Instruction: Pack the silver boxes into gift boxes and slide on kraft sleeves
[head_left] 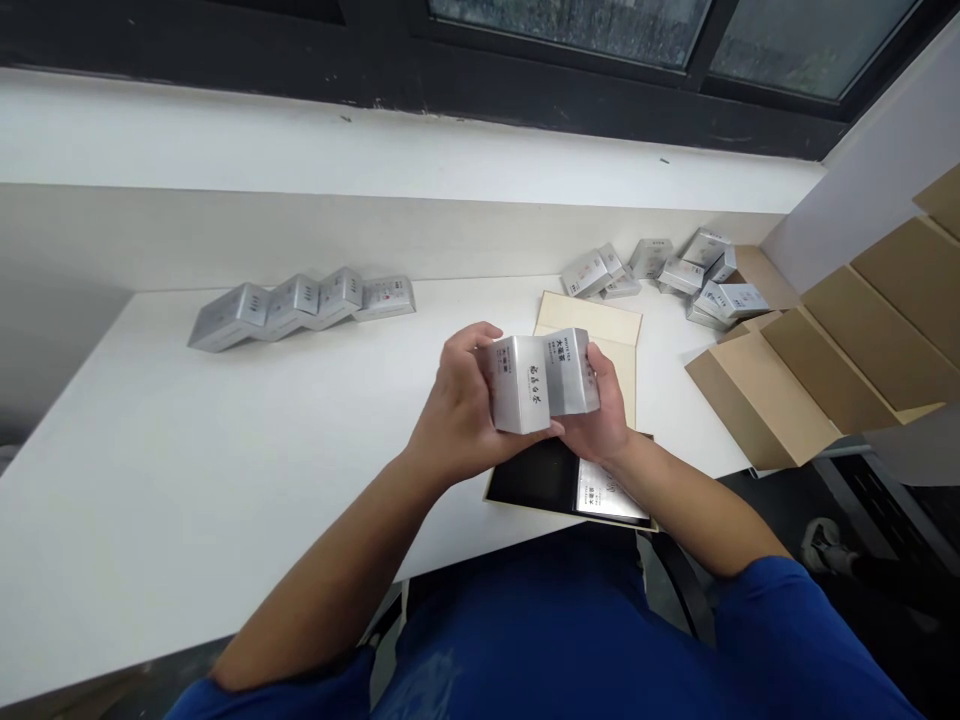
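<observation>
- Head view: the left hand and the right hand are clamped from either side on what look like two small silver boxes pressed together. They are held in the air above the near part of the white bench. Both hands are closed on them, thumbs at the front and fingers curled behind.
- Straight below sits an open case with a dark inner tray. One more silver packet lies flat in its right side, and the beige lid is folded back behind it.
- The held pair's long axis runs left to right between the palms, rising a little towards the right. The printed faces are turned to the person with the lettering upright. The two faces meet at a shallow angle, not flush.
- My worry is that seam. Only sideways pressure holds the pair, and the foil looks slick. If either hand slackens, I'd expect the pair to fold at the join and drop onto the case.
- The case also seems to jut past the bench's near edge, so a falling box or a nudging wrist could tip it off.
- A zigzag row of boxes at far left and a loose heap by the cardboard carton are well apart from the hands.
</observation>
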